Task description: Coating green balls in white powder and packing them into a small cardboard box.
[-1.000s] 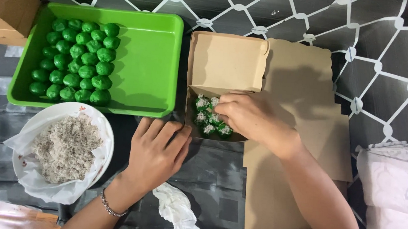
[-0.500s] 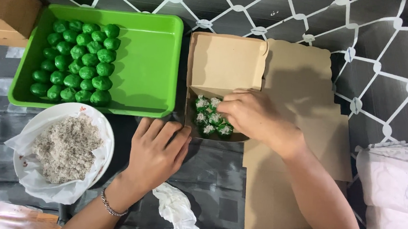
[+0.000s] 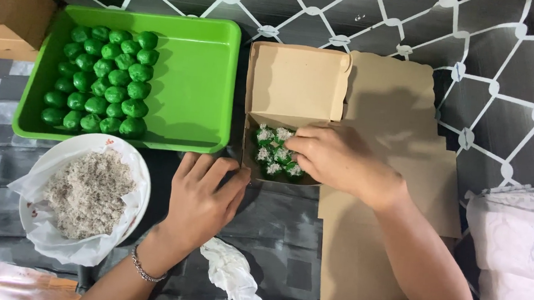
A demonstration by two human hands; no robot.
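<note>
We had our right hand (image 3: 335, 158) inside the open brown box (image 3: 297, 83), fingers curled over the coconut-dusted green balls (image 3: 273, 153); what they pinched we could not tell. Our left hand (image 3: 204, 196) lay flat, fingers spread, touching the box's left edge.

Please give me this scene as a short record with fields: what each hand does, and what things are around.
right hand: right hand reaches into the open paper box, fingers on the coated green balls
left hand: left hand lies flat on the table beside the box
tray: green tray with plain green balls at its left
bowl: lined bowl of grated white flakes
other: crumpled tissue, flat paper boxes
</note>
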